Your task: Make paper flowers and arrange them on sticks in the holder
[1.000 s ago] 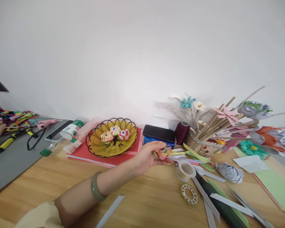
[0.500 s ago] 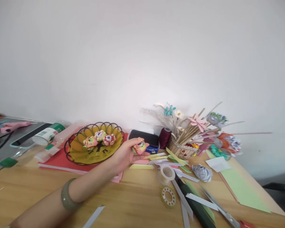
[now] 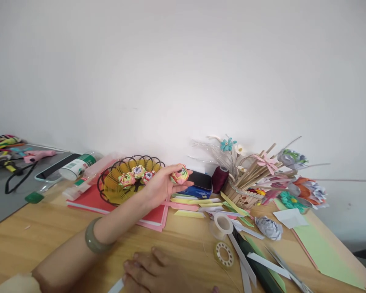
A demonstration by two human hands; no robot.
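Up above the wooden table [image 3: 49, 228], the left hand [image 3: 158, 188] pinches a small folded paper rose of pink, yellow and green strips [image 3: 179, 175] between thumb and fingertips, holding it in the air just right of the round yellow wire-rimmed basket [image 3: 116, 189]. Three similar paper roses [image 3: 137, 176] lie inside that basket, which sits on a red folder [image 3: 91, 201]. A jade-green bangle [image 3: 94, 241] circles the left wrist. Low in the view, the right hand [image 3: 152, 274] rests flat on the table, fingers spread and holding nothing, beside a white paper strip [image 3: 116, 287]. A black phone [image 3: 201, 180] lies just behind the held rose, and a clear tape roll [image 3: 221, 225] stands further right.
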